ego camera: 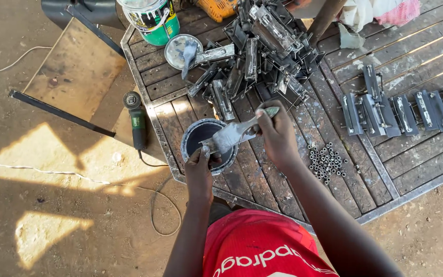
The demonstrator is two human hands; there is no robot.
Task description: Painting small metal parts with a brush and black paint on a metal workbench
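The right hand (278, 134) grips the paintbrush (234, 134), its long axis slanting down-left into the paint tin (193, 134), whose rim the left hand's (199, 172) fingers clasp.

The brush (234, 132) is grey with paint, its handle tip pale green. The tin (197, 134) holds dark paint. The bucket (152, 18) is white and green. The grinder (137, 120) is green and black. The shirt (255, 246) is red with white lettering.
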